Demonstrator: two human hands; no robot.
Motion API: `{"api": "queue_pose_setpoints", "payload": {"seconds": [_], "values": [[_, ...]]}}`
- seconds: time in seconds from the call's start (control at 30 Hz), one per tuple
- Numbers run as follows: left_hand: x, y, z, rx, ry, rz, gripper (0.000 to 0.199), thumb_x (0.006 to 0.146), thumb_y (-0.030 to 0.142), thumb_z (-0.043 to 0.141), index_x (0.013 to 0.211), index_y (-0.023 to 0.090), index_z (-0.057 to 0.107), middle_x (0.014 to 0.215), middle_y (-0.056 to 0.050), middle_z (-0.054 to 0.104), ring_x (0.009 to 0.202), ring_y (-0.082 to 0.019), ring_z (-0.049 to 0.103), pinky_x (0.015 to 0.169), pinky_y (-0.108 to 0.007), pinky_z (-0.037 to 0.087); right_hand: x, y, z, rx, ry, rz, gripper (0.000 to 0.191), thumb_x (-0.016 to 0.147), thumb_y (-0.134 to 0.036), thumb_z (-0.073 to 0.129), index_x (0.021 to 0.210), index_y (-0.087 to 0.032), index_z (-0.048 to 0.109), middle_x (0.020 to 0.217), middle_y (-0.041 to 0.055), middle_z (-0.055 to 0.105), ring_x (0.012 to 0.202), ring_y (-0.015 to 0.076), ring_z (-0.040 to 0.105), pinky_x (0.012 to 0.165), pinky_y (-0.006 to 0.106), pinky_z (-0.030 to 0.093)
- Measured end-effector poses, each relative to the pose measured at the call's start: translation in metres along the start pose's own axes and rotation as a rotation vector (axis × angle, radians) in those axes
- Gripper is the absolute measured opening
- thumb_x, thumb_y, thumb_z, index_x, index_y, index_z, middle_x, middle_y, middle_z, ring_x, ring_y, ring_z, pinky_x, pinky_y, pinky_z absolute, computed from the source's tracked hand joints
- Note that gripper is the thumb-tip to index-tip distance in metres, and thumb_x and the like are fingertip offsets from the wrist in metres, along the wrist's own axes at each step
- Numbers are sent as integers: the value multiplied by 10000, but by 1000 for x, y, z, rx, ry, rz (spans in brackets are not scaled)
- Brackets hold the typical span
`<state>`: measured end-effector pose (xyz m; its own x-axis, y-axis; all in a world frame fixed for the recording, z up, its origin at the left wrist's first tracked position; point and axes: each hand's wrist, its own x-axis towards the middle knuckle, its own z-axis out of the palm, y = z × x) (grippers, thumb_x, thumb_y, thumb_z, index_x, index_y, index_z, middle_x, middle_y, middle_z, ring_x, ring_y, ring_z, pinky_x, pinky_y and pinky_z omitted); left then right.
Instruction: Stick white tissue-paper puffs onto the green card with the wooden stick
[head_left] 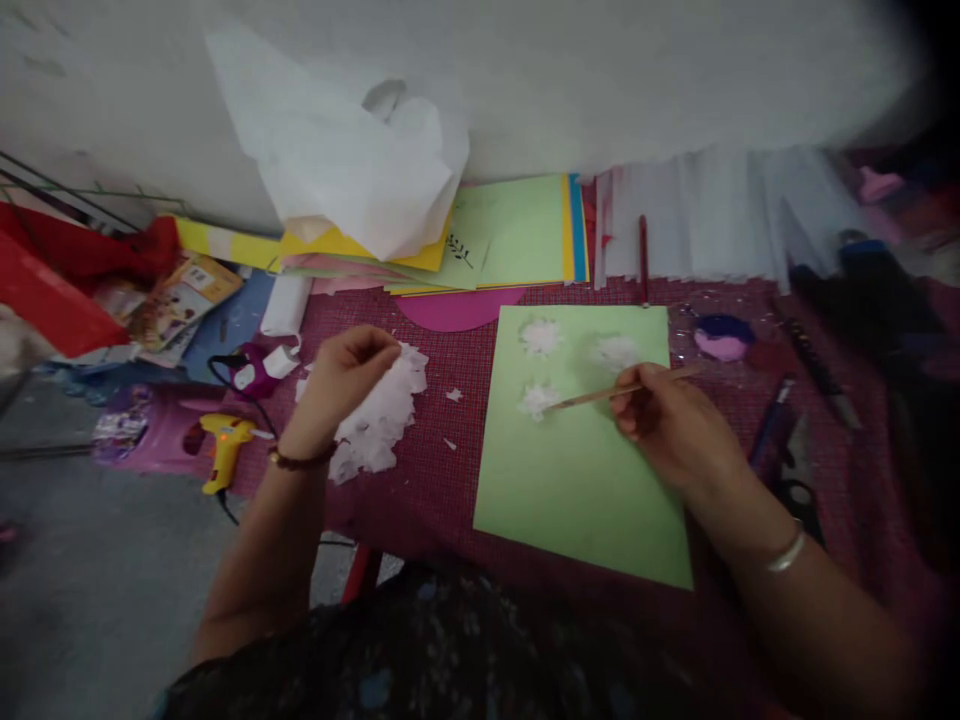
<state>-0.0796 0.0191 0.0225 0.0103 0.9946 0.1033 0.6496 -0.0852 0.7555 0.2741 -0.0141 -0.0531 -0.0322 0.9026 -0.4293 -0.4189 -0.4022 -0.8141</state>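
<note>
My right hand [660,415] grips a thin wooden stick [592,396] over a light green sheet [577,500]. The stick's far tip meets a white tufted flower [538,400] on that sheet. Two more white tufts lie higher up, one at the left [541,336] and a blurred one [615,352] at the right. My left hand [349,375] hovers at a heap of small white paper pieces [379,425], thumb and fingertips pressed together. Whatever may be between those fingertips is too small to make out.
Left of the heap are a yellow glue gun [225,445], a pink plastic holder [161,425] and a purple plug adapter [255,368]. Coloured sheets [525,230] and crumpled white paper [352,160] lie at the back. A dish of blue and pink paint [724,338] sits right.
</note>
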Motion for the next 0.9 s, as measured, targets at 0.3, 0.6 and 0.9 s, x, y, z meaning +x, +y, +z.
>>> {"api": "queue_pose_setpoints", "payload": {"seconds": [0.3,0.6,0.9], "values": [[-27,-17,20,568,-166,326,363,778,58,460,1064,176,649,1142,-107,653,1098,-253,582,974,-464,455,-2,-3,4,-36,8,-29,216,856,-405,628,728,-235,658,565,-17,627,429,83,501,400,216,344],[-14,-29,27,489,-139,243,127,789,145,559,804,195,674,1078,-93,678,1050,-265,608,960,-472,456,1,2,1,-46,15,-76,222,845,-431,632,734,-241,655,553,-11,615,412,107,486,382,256,302],[-25,34,24,-213,-19,21,43,804,225,715,801,215,674,926,-33,689,882,-176,638,831,-338,501,-2,-1,5,-77,10,-140,261,832,-459,653,734,-219,634,562,-11,629,413,90,488,376,228,313]]}}
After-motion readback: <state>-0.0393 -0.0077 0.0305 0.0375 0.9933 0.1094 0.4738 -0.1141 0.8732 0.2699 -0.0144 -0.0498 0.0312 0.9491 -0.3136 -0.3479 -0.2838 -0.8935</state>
